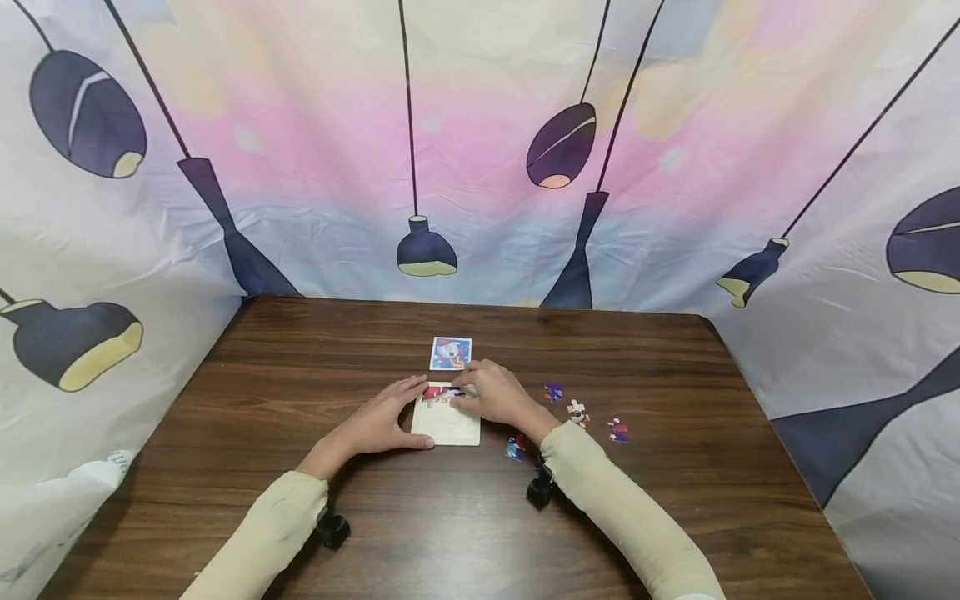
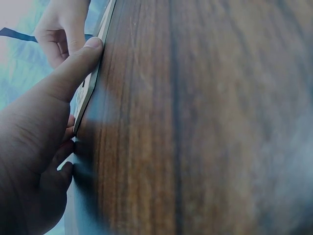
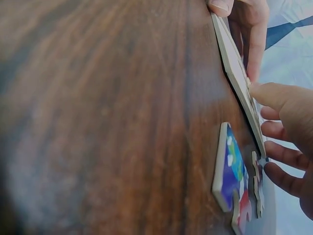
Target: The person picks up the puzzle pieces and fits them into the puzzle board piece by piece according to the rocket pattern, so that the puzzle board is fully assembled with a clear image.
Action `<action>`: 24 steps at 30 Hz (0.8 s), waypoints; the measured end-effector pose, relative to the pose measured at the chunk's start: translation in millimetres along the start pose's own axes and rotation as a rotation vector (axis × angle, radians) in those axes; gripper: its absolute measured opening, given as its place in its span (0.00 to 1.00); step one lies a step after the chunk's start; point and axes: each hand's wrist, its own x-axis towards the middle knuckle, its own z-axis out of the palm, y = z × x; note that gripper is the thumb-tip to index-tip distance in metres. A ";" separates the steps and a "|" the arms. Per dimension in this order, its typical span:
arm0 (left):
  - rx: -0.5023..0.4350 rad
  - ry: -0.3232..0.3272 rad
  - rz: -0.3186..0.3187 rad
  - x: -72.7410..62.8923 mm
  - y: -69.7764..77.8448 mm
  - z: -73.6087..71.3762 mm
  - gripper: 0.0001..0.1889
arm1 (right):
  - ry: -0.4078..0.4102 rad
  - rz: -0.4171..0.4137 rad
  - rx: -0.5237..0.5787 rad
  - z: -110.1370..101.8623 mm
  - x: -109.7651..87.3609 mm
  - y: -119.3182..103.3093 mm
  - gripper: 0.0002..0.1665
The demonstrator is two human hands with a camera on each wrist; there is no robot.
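Observation:
A square, pale puzzle board lies on the table, with red, dark and white picture pieces along its far edge. My left hand holds the board's left side, thumb by the near edge and fingertips by the far-left corner. Over the board's far right part, my right hand pinches a small puzzle piece between thumb and forefinger; the fingers hide much of it. In the right wrist view, the right thumb touches the board's top. Just beyond the board lies a square picture card.
Loose puzzle pieces lie right of the board: a purple one, a white one, a red and purple one and a blue one near the right wrist. A printed curtain stands behind the wooden table.

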 end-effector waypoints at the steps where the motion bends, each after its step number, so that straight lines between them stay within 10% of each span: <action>1: -0.002 0.001 0.000 -0.1 0.1 -0.1 0.57 | 0.000 0.000 -0.002 0.1 -0.1 0.2 0.21; 24: -0.015 -0.001 -0.001 -0.2 1.4 -0.7 0.57 | 0.053 -0.024 -0.009 3.5 1.7 -3.1 0.17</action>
